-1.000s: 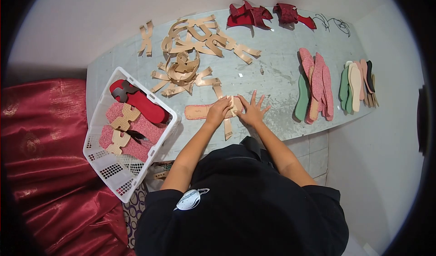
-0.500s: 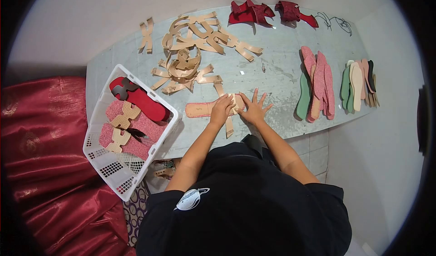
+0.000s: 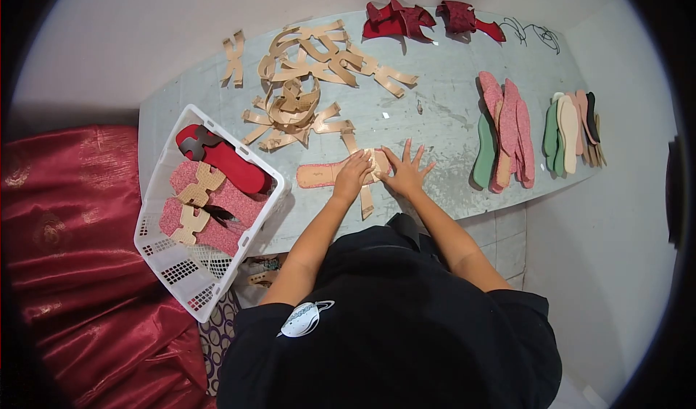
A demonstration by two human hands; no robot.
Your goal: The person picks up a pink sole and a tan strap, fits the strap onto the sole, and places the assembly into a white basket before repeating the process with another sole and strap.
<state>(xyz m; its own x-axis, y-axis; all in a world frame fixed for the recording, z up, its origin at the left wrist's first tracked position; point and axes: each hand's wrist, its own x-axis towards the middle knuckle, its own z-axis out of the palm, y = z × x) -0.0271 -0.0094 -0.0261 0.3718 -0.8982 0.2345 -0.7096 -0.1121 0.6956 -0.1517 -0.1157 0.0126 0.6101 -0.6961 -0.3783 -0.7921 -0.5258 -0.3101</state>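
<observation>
A sandal sole (image 3: pixel 316 175) with a tan insole and pink edges lies sideways on the table in front of me. A tan strap piece (image 3: pixel 367 207) crosses its front part, with ends sticking out above and below. My left hand (image 3: pixel 352 178) lies flat over the sole and strap, fingers stretched toward the crossing. My right hand (image 3: pixel 406 175) is beside the sole's right end, fingers spread over the table and thumb touching the sole or strap. Part of the strap is hidden under my hands.
A white basket (image 3: pixel 168 275) with finished sandals is at left. Tan straps (image 3: pixel 293 108) pile up behind the sole. Pink soles (image 3: pixel 510 135) and thinner coloured soles (image 3: pixel 568 135) lie right. Red sandals (image 3: pixel 400 21) and black cord (image 3: pixel 536 38) sit at the back.
Both hands stay almost in place on the sole and strap. The whole view has shifted very slightly.
</observation>
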